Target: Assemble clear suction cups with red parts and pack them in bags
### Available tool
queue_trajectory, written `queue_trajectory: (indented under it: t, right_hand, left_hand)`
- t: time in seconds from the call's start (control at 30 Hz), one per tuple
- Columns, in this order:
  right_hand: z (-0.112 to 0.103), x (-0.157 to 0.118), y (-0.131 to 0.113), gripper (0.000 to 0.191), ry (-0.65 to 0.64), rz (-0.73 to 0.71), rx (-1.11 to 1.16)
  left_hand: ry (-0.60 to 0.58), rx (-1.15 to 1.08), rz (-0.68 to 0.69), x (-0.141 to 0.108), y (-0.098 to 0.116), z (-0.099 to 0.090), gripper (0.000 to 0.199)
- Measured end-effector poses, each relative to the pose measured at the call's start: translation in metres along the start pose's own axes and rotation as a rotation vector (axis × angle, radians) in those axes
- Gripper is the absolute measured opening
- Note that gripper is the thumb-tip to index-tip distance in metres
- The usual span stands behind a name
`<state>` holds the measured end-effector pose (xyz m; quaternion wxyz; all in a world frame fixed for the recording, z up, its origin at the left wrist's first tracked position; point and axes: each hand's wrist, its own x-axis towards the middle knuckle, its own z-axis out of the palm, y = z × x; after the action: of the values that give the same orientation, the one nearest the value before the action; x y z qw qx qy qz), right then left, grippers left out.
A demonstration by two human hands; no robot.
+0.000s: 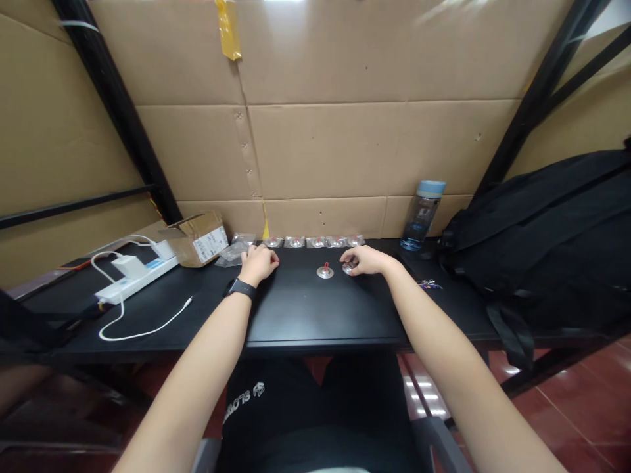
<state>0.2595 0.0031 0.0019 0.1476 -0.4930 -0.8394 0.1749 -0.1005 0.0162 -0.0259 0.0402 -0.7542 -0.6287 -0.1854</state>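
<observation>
So the right hand (363,260) is out on the black counter (305,315), fingers curled down and closed over a small shiny metal disc (348,268) that peeks out at the fingertips. Just left of that disc, not touching it, sits a second metal disc with a little red knob (325,270) on top, lying flat on the counter in the open.

The left hand (257,263) is further left of the red-knob disc, well apart from it. It's loosely curled, knuckles up, resting on the counter, and honestly I can't tell if it's got anything under the fingers. There's a black watch (240,288) on that wrist.

Behind the red-knob disc, along the cardboard wall (320,144), there's a neat row of small clear packets (315,242), each with what looks like the same kind of metal piece inside. At the left end of that row lie some crumpled empty-looking plastic bags (231,253), then a small open cardboard box (196,238) with a label on it. Further left still is a white power strip (135,276) with a charger plugged in and a white cable (142,325) looping over the counter.

Off to the right of the red-knob disc stands a clear water bottle with a pale blue cap (422,215), and beyond it a big black backpack (542,236) slumps across the counter's end.
</observation>
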Motion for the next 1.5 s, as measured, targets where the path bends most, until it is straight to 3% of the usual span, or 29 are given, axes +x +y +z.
queue_trajectory:
  t: [0.3, 0.57, 0.9, 1.13, 1.3, 1.5]
  right_hand:
    - [-0.002, -0.001, 0.004, 0.051, -0.009, 0.003, -0.056]
    - [-0.003, 0.001, 0.010, 0.050, -0.029, 0.002, -0.057]
    - [-0.005, -0.003, 0.008, 0.047, -0.030, -0.009, -0.028]
    - [-0.004, -0.001, 0.003, 0.051, 0.078, -0.097, -0.034]
    - [-0.004, -0.002, -0.002, 0.057, 0.134, -0.066, -0.088]
    - [-0.004, -0.005, -0.012, 0.052, 0.194, -0.105, 0.029]
  left_hand:
    - [-0.033, -0.027, 0.025, 0.003, 0.005, 0.011, 0.020]
    - [0.017, -0.305, 0.041, 0.001, 0.023, -0.003, 0.017]
    - [0.001, -0.383, 0.129, -0.002, 0.026, -0.003, 0.013]
    - [0.028, -0.417, 0.155, -0.004, 0.033, -0.007, 0.007]
    - [0.082, -0.502, 0.199, -0.005, 0.037, -0.008, 0.009]
    - [0.115, -0.505, 0.236, -0.006, 0.041, -0.010, 0.012]
